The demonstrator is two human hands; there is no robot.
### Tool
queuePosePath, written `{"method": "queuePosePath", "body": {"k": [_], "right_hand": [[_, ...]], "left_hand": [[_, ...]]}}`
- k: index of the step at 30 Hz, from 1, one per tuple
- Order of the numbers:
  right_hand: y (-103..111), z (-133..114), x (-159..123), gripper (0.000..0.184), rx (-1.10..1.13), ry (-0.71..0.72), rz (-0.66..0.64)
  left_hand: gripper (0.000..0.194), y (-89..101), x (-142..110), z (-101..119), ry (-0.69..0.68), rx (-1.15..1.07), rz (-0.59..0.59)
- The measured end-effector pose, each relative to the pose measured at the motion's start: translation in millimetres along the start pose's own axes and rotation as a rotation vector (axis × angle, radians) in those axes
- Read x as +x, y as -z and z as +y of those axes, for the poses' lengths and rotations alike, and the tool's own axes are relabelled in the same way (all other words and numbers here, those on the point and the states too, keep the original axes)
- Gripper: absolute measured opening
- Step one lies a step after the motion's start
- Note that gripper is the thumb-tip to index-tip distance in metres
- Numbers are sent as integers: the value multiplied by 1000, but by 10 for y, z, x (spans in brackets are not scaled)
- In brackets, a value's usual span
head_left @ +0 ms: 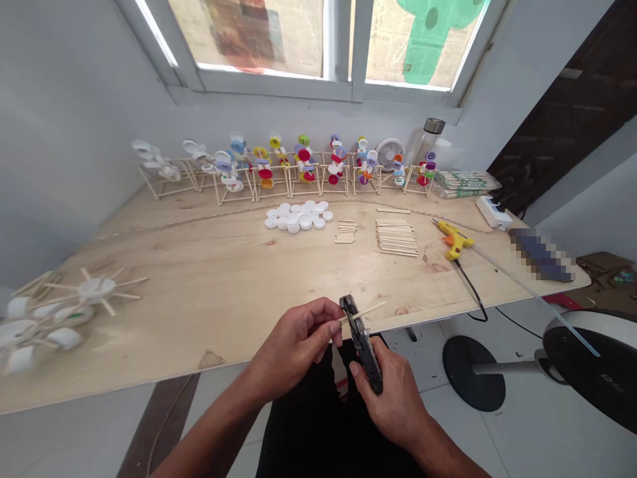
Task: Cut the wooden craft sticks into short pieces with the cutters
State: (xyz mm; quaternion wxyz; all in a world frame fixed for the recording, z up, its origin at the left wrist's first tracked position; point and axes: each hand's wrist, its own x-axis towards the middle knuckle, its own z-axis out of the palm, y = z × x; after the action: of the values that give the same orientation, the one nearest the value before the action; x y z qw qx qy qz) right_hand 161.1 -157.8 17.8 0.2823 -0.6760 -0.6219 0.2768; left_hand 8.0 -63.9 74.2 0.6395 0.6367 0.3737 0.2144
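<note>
At the table's front edge, my left hand [308, 335] pinches one end of a thin wooden stick [373, 308]. My right hand [393, 392] is wrapped round the handles of dark multi-tool pliers [365, 355]. The pliers' head lies across the stick, whose free end sticks out to the right of it. Further back lie a pile of short cut sticks [346, 232], a stack of longer sticks [397, 237] and a cluster of white bottle caps [297, 216].
A yellow glue gun [454, 239] with a cord rests at the right, near a white power strip [494, 212]. Models of sticks and coloured caps [303, 166] line the wall. A spoked white cap wheel [97, 290] lies left. A fan [592, 358] stands beyond the right edge.
</note>
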Motion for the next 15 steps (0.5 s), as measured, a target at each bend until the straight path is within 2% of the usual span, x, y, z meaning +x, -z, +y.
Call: {"method": "queuePosePath", "body": {"k": [15], "right_hand": [[8,-5,-10,6,-1,-29,-31]], "left_hand": [[15,-49,7,8,-59,157,66]]}}
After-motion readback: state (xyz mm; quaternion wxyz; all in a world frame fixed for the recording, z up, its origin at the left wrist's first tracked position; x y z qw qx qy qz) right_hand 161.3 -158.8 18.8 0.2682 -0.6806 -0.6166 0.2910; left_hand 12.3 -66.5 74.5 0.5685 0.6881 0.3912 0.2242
